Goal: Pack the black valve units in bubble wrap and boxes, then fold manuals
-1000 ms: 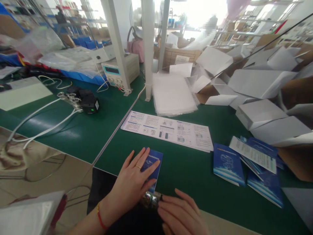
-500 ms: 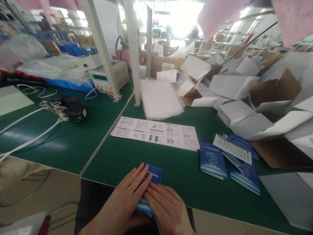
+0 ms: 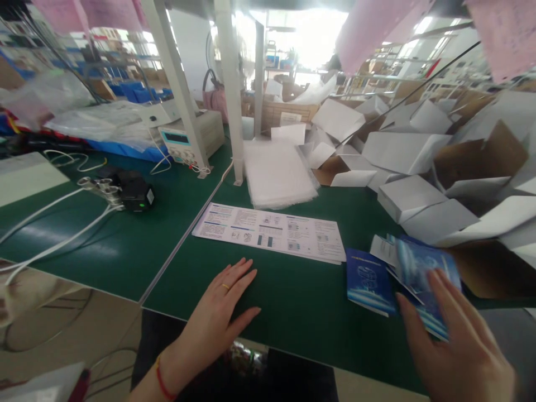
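My left hand (image 3: 226,304) lies on the green table near its front edge, fingers stretched out and thumb apart, with nothing in it. My right hand (image 3: 456,340), blurred, is over the pile at the right, its thumb and fingers apart. Just beyond its fingertips a blue folded booklet (image 3: 427,262), smeared by motion, lies over other blue booklets and a white printed slip (image 3: 383,250). Another blue booklet (image 3: 368,279) lies flat to the left of the pile. A long stack of printed sheets (image 3: 268,231) sits ahead of my left hand.
Clear plastic bags (image 3: 280,173) are stacked behind the sheets. Open white cardboard boxes (image 3: 412,198) crowd the right and back right. Metal posts (image 3: 230,100) rise by a power supply (image 3: 192,139). Black devices with white cables (image 3: 134,192) sit at the left.
My hands have parted. The right hand has moved far right with the blue booklet, which is now on the pile. The left hand stays near the table's front edge, now empty.
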Action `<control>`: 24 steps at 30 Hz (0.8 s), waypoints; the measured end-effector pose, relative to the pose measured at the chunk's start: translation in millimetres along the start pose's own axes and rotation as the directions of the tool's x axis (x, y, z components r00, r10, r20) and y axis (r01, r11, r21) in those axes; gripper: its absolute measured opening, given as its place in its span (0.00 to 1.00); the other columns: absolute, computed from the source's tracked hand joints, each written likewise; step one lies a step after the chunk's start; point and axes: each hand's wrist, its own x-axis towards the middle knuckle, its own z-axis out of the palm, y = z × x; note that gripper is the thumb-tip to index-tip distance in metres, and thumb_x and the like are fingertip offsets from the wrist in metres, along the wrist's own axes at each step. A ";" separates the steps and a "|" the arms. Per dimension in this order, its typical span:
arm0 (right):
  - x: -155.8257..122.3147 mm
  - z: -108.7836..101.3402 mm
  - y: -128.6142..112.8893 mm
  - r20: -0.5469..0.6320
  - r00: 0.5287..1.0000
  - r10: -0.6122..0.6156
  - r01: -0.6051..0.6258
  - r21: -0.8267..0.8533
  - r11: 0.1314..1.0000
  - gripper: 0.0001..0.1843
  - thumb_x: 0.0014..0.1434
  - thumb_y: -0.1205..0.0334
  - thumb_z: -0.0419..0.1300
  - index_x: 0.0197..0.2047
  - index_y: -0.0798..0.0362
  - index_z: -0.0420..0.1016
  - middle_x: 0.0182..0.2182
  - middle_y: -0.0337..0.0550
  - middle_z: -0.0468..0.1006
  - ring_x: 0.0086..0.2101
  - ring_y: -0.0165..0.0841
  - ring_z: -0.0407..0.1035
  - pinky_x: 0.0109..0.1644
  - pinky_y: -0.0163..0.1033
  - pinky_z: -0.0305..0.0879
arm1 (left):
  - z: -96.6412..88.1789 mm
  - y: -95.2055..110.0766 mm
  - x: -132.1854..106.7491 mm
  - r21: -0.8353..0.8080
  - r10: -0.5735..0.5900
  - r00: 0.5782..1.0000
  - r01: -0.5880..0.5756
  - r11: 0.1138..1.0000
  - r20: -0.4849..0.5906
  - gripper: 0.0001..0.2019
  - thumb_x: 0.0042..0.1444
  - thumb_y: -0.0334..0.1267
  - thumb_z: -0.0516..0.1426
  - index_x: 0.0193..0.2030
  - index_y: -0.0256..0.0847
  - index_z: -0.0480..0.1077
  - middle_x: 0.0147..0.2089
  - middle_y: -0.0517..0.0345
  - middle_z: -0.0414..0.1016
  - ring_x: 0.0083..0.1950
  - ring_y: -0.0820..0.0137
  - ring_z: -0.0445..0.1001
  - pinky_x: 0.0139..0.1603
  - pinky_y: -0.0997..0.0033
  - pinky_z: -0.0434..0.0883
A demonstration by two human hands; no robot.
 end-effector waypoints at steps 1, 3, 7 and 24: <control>5.9 6.9 -2.5 0.004 1.000 0.022 -0.022 -0.006 1.000 0.34 0.72 0.43 0.54 0.74 0.52 0.62 0.67 0.57 0.69 0.60 0.61 0.70 0.56 0.66 0.73 | 2.7 -1.0 2.2 0.021 0.001 1.000 -0.001 1.000 0.013 0.26 0.67 0.40 0.59 0.70 0.41 0.64 0.71 0.41 0.68 0.72 0.51 0.68 0.69 0.42 0.70; 17.5 21.2 -8.3 0.086 0.996 -0.002 -0.002 0.037 0.999 0.35 0.71 0.37 0.52 0.68 0.54 0.70 0.64 0.58 0.73 0.58 0.58 0.72 0.56 0.64 0.74 | 6.8 -1.3 4.9 0.063 0.019 0.999 -0.022 0.998 0.047 0.25 0.67 0.40 0.59 0.68 0.39 0.65 0.71 0.41 0.69 0.72 0.51 0.68 0.69 0.40 0.70; 47.0 45.4 -23.0 0.334 0.933 -0.130 0.084 0.149 0.985 0.36 0.70 0.39 0.54 0.69 0.56 0.68 0.66 0.59 0.70 0.62 0.56 0.68 0.62 0.63 0.71 | 7.2 1.3 6.2 0.090 0.057 0.996 -0.063 0.994 0.069 0.22 0.67 0.38 0.59 0.66 0.36 0.68 0.70 0.40 0.70 0.72 0.51 0.68 0.69 0.41 0.71; 115.1 141.7 -153.4 0.645 0.602 -0.471 0.345 0.322 0.882 0.39 0.62 0.47 0.69 0.69 0.59 0.67 0.69 0.61 0.66 0.67 0.53 0.63 0.70 0.58 0.61 | 5.1 5.3 6.1 0.060 0.028 0.999 -0.030 0.998 0.043 0.22 0.62 0.34 0.62 0.63 0.33 0.70 0.66 0.37 0.74 0.68 0.49 0.72 0.67 0.40 0.73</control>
